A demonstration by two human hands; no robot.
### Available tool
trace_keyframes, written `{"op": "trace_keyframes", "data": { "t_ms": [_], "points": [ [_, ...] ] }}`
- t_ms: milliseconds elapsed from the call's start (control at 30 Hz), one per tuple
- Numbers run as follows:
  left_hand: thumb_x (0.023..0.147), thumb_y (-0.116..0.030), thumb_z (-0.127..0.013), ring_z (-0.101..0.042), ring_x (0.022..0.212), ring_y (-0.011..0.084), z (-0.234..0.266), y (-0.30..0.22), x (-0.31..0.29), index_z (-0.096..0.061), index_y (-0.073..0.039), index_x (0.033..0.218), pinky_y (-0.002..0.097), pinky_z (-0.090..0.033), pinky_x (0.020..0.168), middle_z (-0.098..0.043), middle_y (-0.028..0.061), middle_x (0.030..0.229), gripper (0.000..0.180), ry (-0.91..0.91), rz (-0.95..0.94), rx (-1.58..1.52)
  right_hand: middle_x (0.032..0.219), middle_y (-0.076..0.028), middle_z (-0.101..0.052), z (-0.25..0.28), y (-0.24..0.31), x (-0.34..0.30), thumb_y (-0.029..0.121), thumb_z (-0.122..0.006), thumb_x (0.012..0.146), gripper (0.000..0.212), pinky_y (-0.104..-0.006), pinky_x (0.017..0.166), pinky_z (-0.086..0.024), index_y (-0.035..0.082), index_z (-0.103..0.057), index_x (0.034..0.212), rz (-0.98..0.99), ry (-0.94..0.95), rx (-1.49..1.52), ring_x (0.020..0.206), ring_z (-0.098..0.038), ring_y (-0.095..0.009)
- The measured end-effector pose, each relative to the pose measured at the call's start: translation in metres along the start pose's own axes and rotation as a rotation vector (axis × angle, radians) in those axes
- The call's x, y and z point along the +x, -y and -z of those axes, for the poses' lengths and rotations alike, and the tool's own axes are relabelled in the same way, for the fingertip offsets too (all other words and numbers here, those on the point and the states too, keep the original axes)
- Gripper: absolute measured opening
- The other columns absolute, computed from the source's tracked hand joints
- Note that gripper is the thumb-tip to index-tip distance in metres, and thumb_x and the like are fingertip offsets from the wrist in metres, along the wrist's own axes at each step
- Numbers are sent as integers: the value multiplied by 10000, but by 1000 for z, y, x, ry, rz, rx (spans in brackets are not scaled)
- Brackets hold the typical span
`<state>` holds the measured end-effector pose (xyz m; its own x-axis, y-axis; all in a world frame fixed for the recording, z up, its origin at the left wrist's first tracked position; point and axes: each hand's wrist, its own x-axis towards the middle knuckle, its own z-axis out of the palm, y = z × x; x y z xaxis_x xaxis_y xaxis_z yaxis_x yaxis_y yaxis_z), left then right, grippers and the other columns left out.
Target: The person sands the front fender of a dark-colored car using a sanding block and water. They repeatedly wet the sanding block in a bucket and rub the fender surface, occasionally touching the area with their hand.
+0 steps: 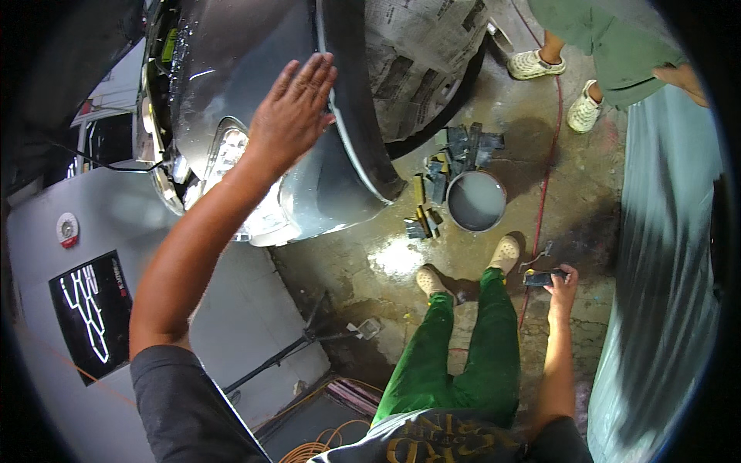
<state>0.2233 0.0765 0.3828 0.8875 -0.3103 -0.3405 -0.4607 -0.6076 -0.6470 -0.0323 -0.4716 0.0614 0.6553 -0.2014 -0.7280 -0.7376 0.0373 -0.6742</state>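
My left hand [299,104] lies flat on the dark grey car fender [270,46], fingers stretched out near the wheel arch edge. Below my left forearm the headlight [266,208] shows, partly covered by the arm. Low at my right side, my right hand [562,287] is closed on a dark sanding block [540,278], held well away from the car. On the wet floor ahead of my feet stands a round bucket [502,202] of cloudy grey water. Several dark and yellow sanding blocks [459,147] lie beside it, between the bucket and the wheel.
Newspaper [417,62] covers the wheel. A red hose [553,147] runs along the floor on the right. Another person in green shorts [617,46] stands at the upper right, beside a draped sheet [664,216]. At the lower left are a stand [309,336] and a coiled orange hose [324,444].
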Motion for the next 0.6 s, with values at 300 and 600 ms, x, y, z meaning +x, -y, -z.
{"op": "trace_keyframes", "data": {
  "t_ms": [300, 600],
  "points": [
    [1045, -540, -418, -67, 1616, 263, -14, -51, -40, -260, 10, 1619, 441, -31, 1320, -148, 149, 1732, 811, 49, 10, -55, 1240, -31, -536, -5, 12, 5, 201, -664, 977, 362, -368, 854, -534, 119, -515, 1296, -7, 37, -41, 1068, -605, -161],
    [1025, -571, -444, -51, 1619, 272, -19, -92, -57, -268, 24, 1614, 465, -21, 1314, -135, 166, 1733, 854, 111, 74, -119, 1193, -18, -541, -1, 5, 12, 136, -659, 979, 330, -331, 800, -524, 112, -527, 1281, 28, 33, -22, 1017, -605, -134]
  ]
}}
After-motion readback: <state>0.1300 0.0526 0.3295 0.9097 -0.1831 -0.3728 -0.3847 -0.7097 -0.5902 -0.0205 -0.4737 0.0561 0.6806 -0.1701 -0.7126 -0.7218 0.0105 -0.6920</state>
